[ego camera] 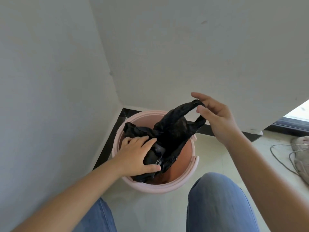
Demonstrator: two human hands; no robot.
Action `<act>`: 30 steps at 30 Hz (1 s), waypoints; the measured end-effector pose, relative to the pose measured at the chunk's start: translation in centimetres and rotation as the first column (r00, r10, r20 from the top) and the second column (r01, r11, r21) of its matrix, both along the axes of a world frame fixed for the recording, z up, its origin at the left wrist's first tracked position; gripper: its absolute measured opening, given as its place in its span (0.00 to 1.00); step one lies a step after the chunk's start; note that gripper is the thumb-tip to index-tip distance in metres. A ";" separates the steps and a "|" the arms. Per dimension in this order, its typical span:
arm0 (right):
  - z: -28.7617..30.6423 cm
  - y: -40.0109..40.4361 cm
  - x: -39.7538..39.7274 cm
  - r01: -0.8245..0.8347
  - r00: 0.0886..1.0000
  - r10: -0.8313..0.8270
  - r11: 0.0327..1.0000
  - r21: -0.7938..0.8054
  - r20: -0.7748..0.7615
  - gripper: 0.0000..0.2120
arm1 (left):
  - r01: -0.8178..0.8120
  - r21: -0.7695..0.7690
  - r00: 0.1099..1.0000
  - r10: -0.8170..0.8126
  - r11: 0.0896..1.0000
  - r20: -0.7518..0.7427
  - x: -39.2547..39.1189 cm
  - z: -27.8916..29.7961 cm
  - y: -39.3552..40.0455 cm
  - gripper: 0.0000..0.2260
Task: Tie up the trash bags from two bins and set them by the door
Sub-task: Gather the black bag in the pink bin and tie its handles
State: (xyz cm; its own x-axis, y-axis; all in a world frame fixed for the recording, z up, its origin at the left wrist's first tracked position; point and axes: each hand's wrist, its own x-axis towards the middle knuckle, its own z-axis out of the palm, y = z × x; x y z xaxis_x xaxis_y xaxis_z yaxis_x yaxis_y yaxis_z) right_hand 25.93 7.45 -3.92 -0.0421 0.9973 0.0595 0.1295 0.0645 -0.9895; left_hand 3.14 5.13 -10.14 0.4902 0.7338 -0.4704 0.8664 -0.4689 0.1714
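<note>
A black trash bag [168, 131] sits in a round pink bin [182, 183] in the corner of two white walls. My left hand [138, 154] presses down on the bag's body inside the bin, fingers spread over it. My right hand [215, 118] is raised above the bin's right side and pinches one loop handle of the bag, pulling it up and to the right. The bag's other handle lies bunched at the bin's far left rim. The contents of the bag are hidden.
White walls close off the left and back. A pale tiled floor [217, 153] runs to the right, with a thin cable [282, 158] and a pale shoe [301, 148] on it. My knees in blue jeans [217, 198] are just in front of the bin.
</note>
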 end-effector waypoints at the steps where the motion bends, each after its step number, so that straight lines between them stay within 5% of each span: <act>1: -0.2 -0.1 -0.1 -0.005 1.000 0.004 1.000 -0.023 -0.026 0.06 | 0.041 -0.064 0.997 -0.045 0.997 -0.056 0.1 0.2 0.2 0.44; 5: -0.5 0.1 -0.1 0.057 0.985 -0.063 0.997 -0.047 -0.158 0.16 | 0.249 -0.118 0.956 -0.264 0.961 -0.132 -0.4 0.7 0.3 0.15; 7: -0.6 0.2 0.1 0.115 0.970 -0.124 0.992 -0.052 -0.211 0.15 | 0.202 -0.167 0.979 -0.195 0.965 0.057 -1.4 0.9 0.8 0.12; 9: -0.7 0.4 0.1 0.159 0.940 -0.165 0.986 -0.047 -0.299 0.15 | -0.002 -0.225 0.905 0.098 0.974 0.413 -2.4 1.2 1.5 0.12; 11: -0.1 0.5 -0.5 0.179 0.909 -0.179 0.983 -0.036 -0.377 0.16 | -0.244 -0.350 0.545 0.427 0.904 0.722 -2.9 1.8 1.6 0.05; 14: 1.2 1.0 -1.2 0.221 0.863 -0.211 0.975 -0.031 -0.458 0.16 | -0.257 -0.678 -0.164 0.660 0.689 0.733 -2.5 2.5 2.2 0.13; 16: 2.0 1.8 -1.4 0.242 0.852 -0.225 0.970 -0.027 -0.473 0.16 | -0.192 -0.771 -0.440 0.649 0.608 0.621 -2.2 2.9 2.7 0.14; 18: 1.9 2.6 -1.7 0.258 0.866 -0.258 0.964 -0.058 -0.428 0.14 | -0.198 -0.837 -0.578 0.628 0.511 0.521 -1.7 2.4 3.2 0.14; 22: -0.9 3.1 -1.9 0.365 0.931 -0.366 0.929 -0.060 -0.005 0.07 | -0.277 -0.854 -0.603 0.613 0.440 0.511 -0.7 0.9 3.5 0.13; 24: -2.3 2.6 -1.8 0.354 0.935 -0.354 0.933 -0.060 0.006 0.14 | -0.377 -0.775 -0.548 0.553 0.507 0.628 -1.0 0.4 3.6 0.10; 25: -2.9 2.3 -1.7 0.320 0.945 -0.324 0.944 -0.082 -0.040 0.21 | -0.450 -0.708 -0.476 0.524 0.545 0.706 -1.4 0.1 3.6 0.13; 27: -4.5 1.6 -1.5 0.228 0.971 -0.235 0.967 -0.113 -0.046 0.37 | -0.547 -0.562 -0.236 0.530 0.621 0.815 -2.3 -1.2 3.2 0.37; 30: -6.7 1.3 -1.3 0.042 0.989 -0.014 0.981 -0.191 0.144 0.47 | -0.536 -0.433 0.181 0.600 0.725 0.780 -2.9 -3.5 2.0 0.57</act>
State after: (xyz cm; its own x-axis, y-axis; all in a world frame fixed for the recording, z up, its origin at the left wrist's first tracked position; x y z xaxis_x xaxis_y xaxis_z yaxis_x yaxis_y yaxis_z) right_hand 24.64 8.71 -10.65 -0.0083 0.9903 -0.1384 0.2679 -0.1312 -0.9545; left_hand 0.20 7.18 -13.66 0.0828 0.9854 -0.1484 0.2672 0.1215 0.9560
